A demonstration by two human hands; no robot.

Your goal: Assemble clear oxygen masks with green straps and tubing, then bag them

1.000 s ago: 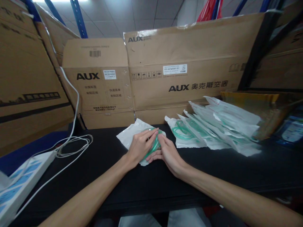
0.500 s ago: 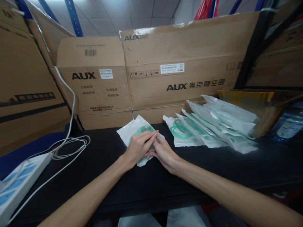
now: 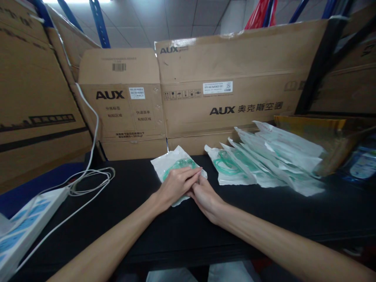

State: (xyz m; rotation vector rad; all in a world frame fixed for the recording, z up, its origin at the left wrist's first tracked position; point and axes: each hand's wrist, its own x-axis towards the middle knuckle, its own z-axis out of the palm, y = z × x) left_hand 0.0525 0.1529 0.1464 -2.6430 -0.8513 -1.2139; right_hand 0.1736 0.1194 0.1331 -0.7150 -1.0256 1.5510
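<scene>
A white-and-clear pouch [image 3: 163, 160] with coiled green tubing inside lies on the black tabletop in front of me. My left hand [image 3: 178, 181] is across its lower right part, fingers together and pointing right. My right hand [image 3: 205, 192] meets it at the pouch's right edge, palm turned inward. The fingertips of both hands press together around that edge, and both hands look closed on the pouch. The fingers hide the pouch's lower right portion. To the right, several similar pouches [image 3: 235, 166] with green tubing lie overlapping in a row.
Cardboard panels [image 3: 188, 105] stand along the back of the black tabletop [image 3: 123, 219]. On the left are a white power strip [image 3: 32, 223] and a coiled white cable [image 3: 94, 181]. At the right are an open cardboard box [image 3: 335, 145] and a blue-tinted bottle [image 3: 362, 160].
The view has shifted slightly, so the scene sits a little further right. Both hands stay together at the pouch's right edge, with only slight finger movement.
</scene>
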